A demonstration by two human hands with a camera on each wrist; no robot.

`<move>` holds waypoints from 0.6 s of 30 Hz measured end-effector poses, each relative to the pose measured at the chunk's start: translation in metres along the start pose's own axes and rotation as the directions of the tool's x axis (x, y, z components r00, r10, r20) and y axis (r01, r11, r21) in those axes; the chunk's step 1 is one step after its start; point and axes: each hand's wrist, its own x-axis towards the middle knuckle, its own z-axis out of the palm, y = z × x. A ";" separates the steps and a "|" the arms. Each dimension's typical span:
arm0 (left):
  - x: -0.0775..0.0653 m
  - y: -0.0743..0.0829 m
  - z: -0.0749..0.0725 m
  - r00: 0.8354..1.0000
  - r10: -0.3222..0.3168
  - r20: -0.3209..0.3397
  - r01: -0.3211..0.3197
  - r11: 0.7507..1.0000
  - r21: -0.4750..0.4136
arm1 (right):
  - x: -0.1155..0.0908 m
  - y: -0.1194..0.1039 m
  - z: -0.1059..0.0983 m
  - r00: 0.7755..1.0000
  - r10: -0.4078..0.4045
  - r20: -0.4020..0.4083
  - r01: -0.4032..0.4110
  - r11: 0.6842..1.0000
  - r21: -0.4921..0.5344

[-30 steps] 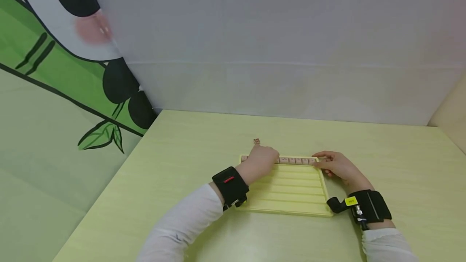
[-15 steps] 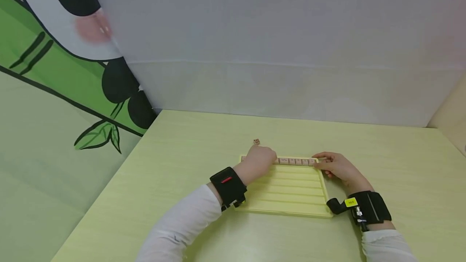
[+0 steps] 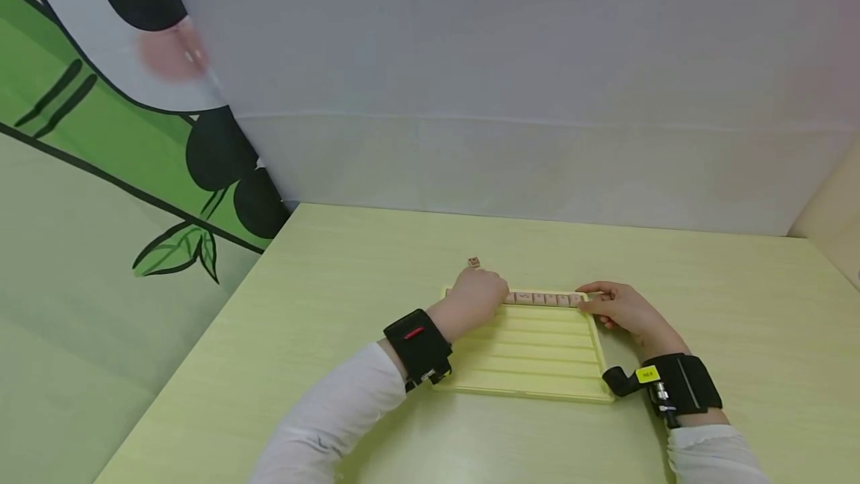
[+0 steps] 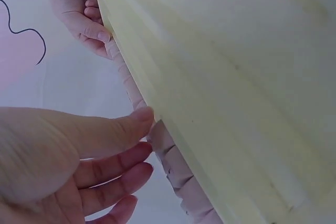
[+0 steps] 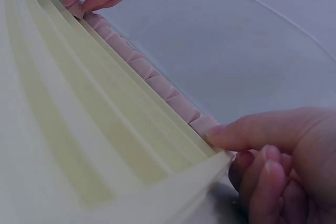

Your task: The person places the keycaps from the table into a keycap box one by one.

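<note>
A pale yellow ridged tray (image 3: 531,361) lies on the table, with a row of small wooden tiles (image 3: 546,299) along its far edge. Over the left part of that row, my left hand (image 3: 473,297) pinches one tile (image 5: 76,10) between thumb and fingers, as the right wrist view shows; the hand hides some neighbouring tiles in the head view. My right hand (image 3: 621,310) holds the tray's far right corner, its thumb (image 5: 226,136) against the end tile. In the left wrist view, more tiles (image 4: 184,179) run past the left hand (image 4: 68,150).
One loose tile (image 3: 473,262) with a dark marking lies on the table (image 3: 363,267) just beyond the left hand. A pale cloth backdrop (image 3: 537,95) rises behind the table's far edge, and a printed panel (image 3: 134,140) stands at the left.
My left hand has slid slightly left along the row, showing a little more of the tiles to its right. The right hand and tray have stayed put.
</note>
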 end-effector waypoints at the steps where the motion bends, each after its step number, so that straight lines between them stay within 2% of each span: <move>1: -0.001 -0.001 -0.001 1.000 0.002 -0.004 -0.002 1.000 -0.006 | -0.001 0.000 0.000 1.000 -0.004 0.000 0.004 1.000 -0.001; 5: -0.007 -0.011 -0.008 0.999 -0.007 -0.031 0.004 0.995 -0.095 | -0.003 0.000 0.003 1.000 -0.011 -0.002 0.011 1.000 -0.003; 8: -0.012 -0.023 -0.012 0.998 -0.036 -0.047 0.025 0.977 -0.211 | -0.005 0.001 0.006 1.000 -0.004 -0.006 0.004 1.000 -0.003; 13: -0.019 -0.046 -0.011 0.995 -0.097 -0.030 0.078 0.918 -0.390 | -0.008 0.002 0.010 1.000 0.006 -0.014 -0.006 1.000 -0.015; 18: -0.019 -0.064 0.000 0.985 -0.172 0.015 0.156 0.849 -0.505 | -0.013 0.003 0.015 1.000 0.014 -0.023 -0.015 0.999 -0.032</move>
